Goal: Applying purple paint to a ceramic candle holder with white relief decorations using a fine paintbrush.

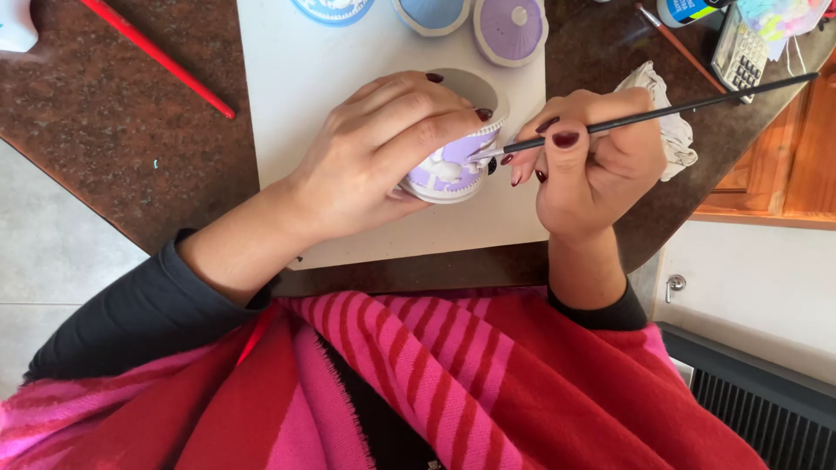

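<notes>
Head view, left to right. Red brush (157, 57) lies on the brown table (113, 130), well apart from the left hand (374, 152) on its far left side. Left hand is curled around a small round lilac-and-white box (448, 170), gripping it tilted above the white board (296, 78). Right hand (592, 161) pinches a thin black paintbrush (662, 111) between thumb and fingers, the tip touching the box's side. Beyond the hands lie a lilac lid (509, 30) and a blue lid (431, 13). Crumpled white cloth (675, 130) sits just behind the right hand.
</notes>
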